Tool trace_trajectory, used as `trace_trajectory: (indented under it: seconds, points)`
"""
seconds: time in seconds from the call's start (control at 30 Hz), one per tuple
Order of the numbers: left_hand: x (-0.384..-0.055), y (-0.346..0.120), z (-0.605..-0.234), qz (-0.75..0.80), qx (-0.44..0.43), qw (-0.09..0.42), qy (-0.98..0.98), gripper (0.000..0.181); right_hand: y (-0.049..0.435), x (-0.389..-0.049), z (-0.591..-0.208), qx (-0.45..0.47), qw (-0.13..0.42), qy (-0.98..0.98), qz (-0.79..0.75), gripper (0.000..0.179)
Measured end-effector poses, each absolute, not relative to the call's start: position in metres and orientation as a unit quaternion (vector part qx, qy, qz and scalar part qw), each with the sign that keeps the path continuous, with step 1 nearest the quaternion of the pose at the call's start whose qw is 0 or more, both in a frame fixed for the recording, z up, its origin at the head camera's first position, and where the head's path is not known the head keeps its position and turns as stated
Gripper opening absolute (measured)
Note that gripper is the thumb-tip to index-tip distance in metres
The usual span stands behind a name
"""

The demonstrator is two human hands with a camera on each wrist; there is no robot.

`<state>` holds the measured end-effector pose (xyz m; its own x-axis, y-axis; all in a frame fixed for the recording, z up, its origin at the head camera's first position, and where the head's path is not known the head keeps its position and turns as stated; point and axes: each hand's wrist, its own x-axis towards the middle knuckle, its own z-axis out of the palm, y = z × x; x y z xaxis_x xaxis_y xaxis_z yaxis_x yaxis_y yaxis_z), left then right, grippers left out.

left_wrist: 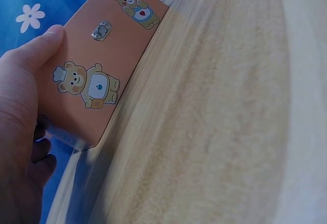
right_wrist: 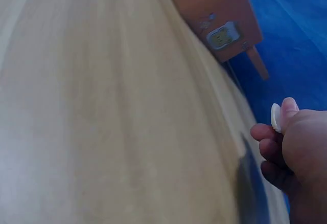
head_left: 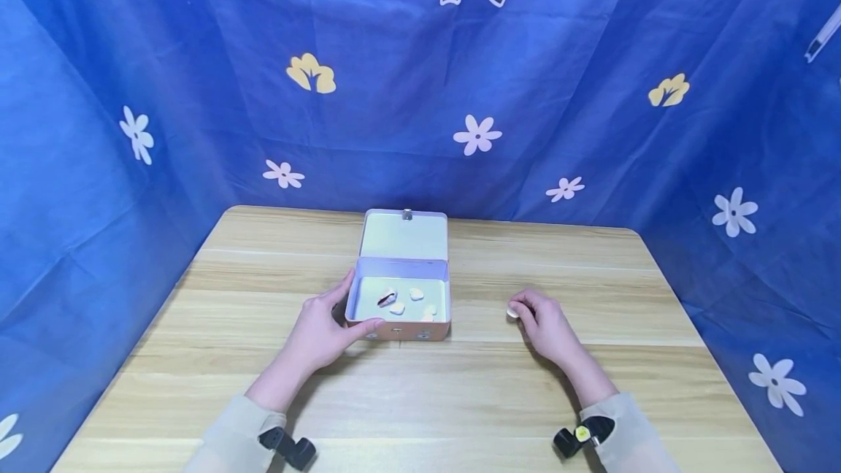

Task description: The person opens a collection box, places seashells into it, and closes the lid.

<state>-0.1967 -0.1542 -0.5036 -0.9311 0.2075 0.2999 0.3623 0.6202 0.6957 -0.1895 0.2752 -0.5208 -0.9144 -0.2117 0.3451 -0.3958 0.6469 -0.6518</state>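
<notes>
An orange tin box (head_left: 423, 331) with bear pictures stands on the table, its hinged lid (head_left: 404, 236) raised at the back. Inside lie several small pale seashells (head_left: 417, 294), one of them with a dark opening (head_left: 387, 298). My left hand (head_left: 322, 331) grips the box at its left front corner, thumb along the front rim and fingers on the left side. To the right of the box, my right hand (head_left: 542, 321) pinches a small white seashell (right_wrist: 276, 116) between thumb and fingers, low over the table.
The wooden table (head_left: 407, 407) has rounded back corners. A blue curtain (head_left: 394, 130) with flower prints hangs behind it and along both sides. Each wrist carries a black camera (head_left: 289, 448) over a pale sleeve (head_left: 233, 436).
</notes>
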Motion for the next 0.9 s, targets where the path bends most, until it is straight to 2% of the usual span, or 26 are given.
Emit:
trace_trajectory:
  seconds: [0.3,0.4,0.57,0.8,0.9]
  points:
    - [-0.197,-0.154,-0.503,-0.413,-0.161,0.095,-0.892,0.11,0.266,-0.187,-0.504,0.155,-0.017,-0.852,0.5,0.019]
    - [-0.198,-0.154,-0.503,-0.414,-0.162,0.097,-0.89,0.11,0.262,-0.186,-0.499,0.159,-0.041,-0.844,0.511,0.019]
    - [-0.198,-0.155,-0.503,-0.414,-0.161,0.096,-0.891,0.11,0.253,-0.185,-0.501,0.179,-0.025,-0.862,0.473,0.017]
    - [-0.198,-0.155,-0.503,-0.413,-0.159,0.095,-0.892,0.111,0.237,-0.185,-0.514,0.222,0.007,-0.891,0.396,0.032]
    - [-0.198,-0.156,-0.503,-0.415,-0.16,0.095,-0.89,0.112,0.229,-0.186,-0.518,0.229,0.024,-0.898,0.374,0.033]
